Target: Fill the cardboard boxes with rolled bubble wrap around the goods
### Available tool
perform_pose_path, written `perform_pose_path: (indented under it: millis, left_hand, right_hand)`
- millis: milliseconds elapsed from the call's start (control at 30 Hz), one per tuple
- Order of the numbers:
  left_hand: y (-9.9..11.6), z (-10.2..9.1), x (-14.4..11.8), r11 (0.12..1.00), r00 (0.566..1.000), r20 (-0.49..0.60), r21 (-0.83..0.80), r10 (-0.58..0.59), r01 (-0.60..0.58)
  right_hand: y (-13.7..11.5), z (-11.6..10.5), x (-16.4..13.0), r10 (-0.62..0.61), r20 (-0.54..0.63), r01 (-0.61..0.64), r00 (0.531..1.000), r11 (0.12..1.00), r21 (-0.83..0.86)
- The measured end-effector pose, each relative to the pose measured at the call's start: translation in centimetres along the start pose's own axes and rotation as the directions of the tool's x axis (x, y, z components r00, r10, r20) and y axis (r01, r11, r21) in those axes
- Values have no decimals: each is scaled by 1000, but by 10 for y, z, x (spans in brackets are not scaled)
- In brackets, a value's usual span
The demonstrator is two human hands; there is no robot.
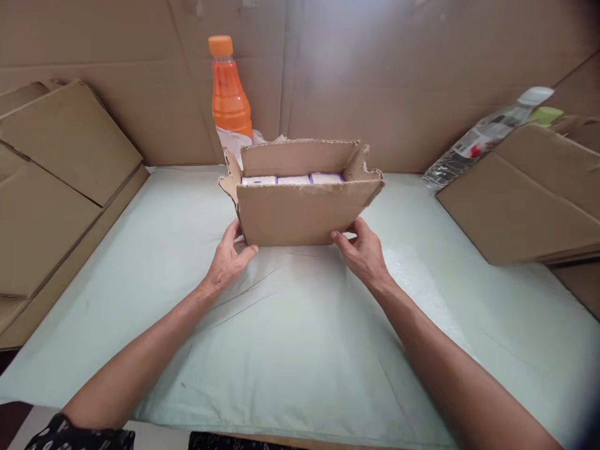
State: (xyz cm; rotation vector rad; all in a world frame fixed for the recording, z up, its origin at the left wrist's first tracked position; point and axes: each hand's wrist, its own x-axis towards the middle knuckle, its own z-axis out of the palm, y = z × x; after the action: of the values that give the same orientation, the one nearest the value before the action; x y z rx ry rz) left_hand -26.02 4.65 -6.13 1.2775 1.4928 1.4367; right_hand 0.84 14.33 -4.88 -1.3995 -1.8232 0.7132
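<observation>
An open-topped cardboard box [300,215] with ragged edges stands in the middle of the cloth-covered table. Inside it, several white packs with purple edges [294,180] sit in a row, only their tops showing. My left hand [229,255] grips the box's lower left corner, thumb at the front bottom edge. At the lower right corner my right hand [363,250] holds the box the same way, its thumb on the front face. The other fingers of both hands are partly hidden by the box sides.
An orange drink bottle [231,94] stands behind the box on the left. Larger cardboard boxes flank the table, one at left [51,187] and one at right [529,194]. Against the right one leans a clear plastic bottle [487,137]. A cardboard wall [375,81] closes the back.
</observation>
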Motion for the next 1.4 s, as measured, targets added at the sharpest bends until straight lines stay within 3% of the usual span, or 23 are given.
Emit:
perform_pose_path:
  millis: [100, 200, 333, 500, 633, 767, 867, 933, 1033, 1100, 1133, 1267, 1333, 1400]
  left_hand:
    - [-20, 1, 10, 999, 998, -41, 9, 54, -53]
    - [-34, 2, 6, 996, 990, -118, 41, 83, -78]
    - [-43, 2, 0, 995, 973, -218, 72, 77, -63]
    - [-38, 2, -14, 1000, 956, -295, -5, -10, 9]
    - [-18, 6, -59, 996, 969, -230, -16, -93, 92]
    - [6, 10, -112, 974, 974, -3, -5, -226, 226]
    - [25, 16, -133, 927, 916, 260, -135, -307, 349]
    - [35, 22, -135, 876, 867, 370, -216, -335, 431]
    - [43, 26, -131, 859, 839, 385, -182, -386, 479]
    - [44, 17, -130, 885, 853, 299, -58, -427, 463]
    - [43, 8, -132, 894, 866, 241, 20, -438, 447]
    - [40, -39, -151, 858, 928, 95, 424, -361, 291]
    - [40, -53, -161, 788, 981, 50, 604, -185, 117]
    - [39, -51, -164, 710, 995, 63, 697, 72, -96]
  right_hand:
    - [1, 11, 12, -4, 2, 4, 1000, 999, 35]
    - [7, 7, -3, -70, 18, 70, 997, 997, -19]
    - [33, -23, -45, -232, 3, 225, 973, 941, -253]
    - [74, -72, -90, -114, 37, 112, 993, 765, -634]
    - [87, -94, -110, -160, -2, 114, 987, 711, -694]
    - [65, -87, -125, -332, 50, 299, 942, 763, -573]
    - [24, -63, -137, -473, 158, 495, 867, 775, -394]
    - [-7, -42, -145, -562, 230, 607, 795, 749, -267]
    - [-41, -16, -153, -664, 346, 734, 663, 668, -125]
    - [-48, -9, -156, -665, 405, 750, 628, 656, -85]
    - [-47, -9, -156, -645, 412, 732, 644, 676, -86]
    - [-27, -24, -156, -526, 307, 588, 793, 793, -159]
    - [-21, -27, -156, -500, 261, 551, 826, 812, -190]
    - [-25, -20, -158, -514, 256, 564, 819, 803, -193]
